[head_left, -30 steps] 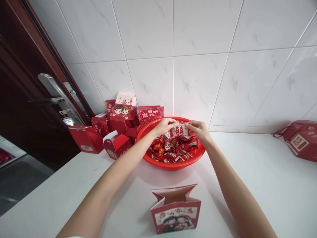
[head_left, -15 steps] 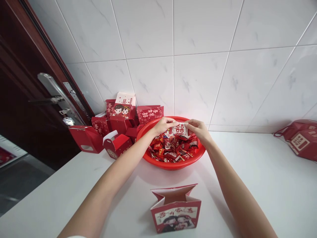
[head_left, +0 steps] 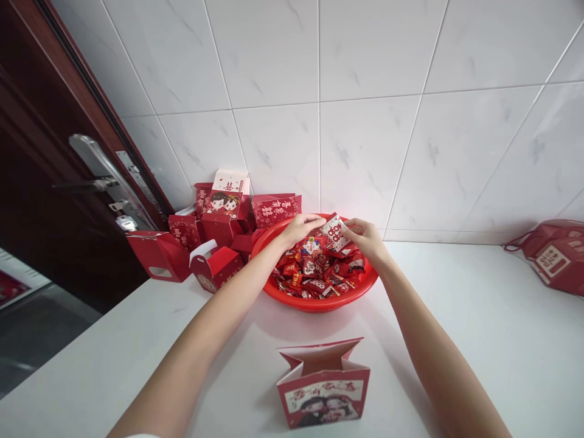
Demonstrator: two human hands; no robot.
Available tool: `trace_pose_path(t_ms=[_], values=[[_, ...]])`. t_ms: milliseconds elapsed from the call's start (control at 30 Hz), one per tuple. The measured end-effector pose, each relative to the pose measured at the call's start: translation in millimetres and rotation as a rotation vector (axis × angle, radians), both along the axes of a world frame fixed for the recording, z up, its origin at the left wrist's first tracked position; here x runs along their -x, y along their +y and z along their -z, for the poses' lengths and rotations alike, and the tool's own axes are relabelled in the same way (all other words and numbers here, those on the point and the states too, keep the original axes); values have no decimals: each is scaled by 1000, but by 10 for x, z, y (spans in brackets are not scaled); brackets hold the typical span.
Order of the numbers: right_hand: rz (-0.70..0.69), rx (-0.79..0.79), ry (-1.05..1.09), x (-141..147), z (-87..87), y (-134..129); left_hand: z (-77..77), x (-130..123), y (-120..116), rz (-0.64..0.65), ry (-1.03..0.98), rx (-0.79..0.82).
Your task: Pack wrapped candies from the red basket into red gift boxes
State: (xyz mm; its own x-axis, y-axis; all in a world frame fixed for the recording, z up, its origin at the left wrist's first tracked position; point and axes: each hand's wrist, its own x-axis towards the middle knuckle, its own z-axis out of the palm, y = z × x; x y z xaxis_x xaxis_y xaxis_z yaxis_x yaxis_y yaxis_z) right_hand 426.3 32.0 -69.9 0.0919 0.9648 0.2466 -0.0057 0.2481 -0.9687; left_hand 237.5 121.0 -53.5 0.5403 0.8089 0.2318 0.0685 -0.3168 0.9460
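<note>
A red plastic basket (head_left: 314, 304) full of red-wrapped candies (head_left: 312, 267) stands against the tiled wall. Over its back part, my right hand (head_left: 367, 238) pinches a white packet with red print (head_left: 336, 233), which is tilted. My left hand (head_left: 301, 230) is at the packet's left side, thumb and fingers close together; whether it grips anything there is hidden. Nearer to me, an open red paper box (head_left: 323, 395) with a printed couple stands upright on the white table.
Several red gift boxes (head_left: 219, 264) cluster left of the basket by the wall. At the far right lies a red bag (head_left: 554, 255) with a cord. A dark door (head_left: 55, 152) with a metal handle is on the left.
The white packet has turned from level to slanted, its left end raised. More of the candies beneath it shows, and my hands have hardly moved.
</note>
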Motion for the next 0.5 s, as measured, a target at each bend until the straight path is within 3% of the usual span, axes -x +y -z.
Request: trace_pose_path(t_ms=[100,167,333,500], values=[[119,-2,61,-19,26,29,63,38,116,-242,258,-114],[175,16,89,-34,42,49,122,75,177,-324,482,-155],[182,19,65,-45,50,56,239,129,212,-298,692,-159],[195,12,67,-32,38,44,240,146,199,-274,750,-161]])
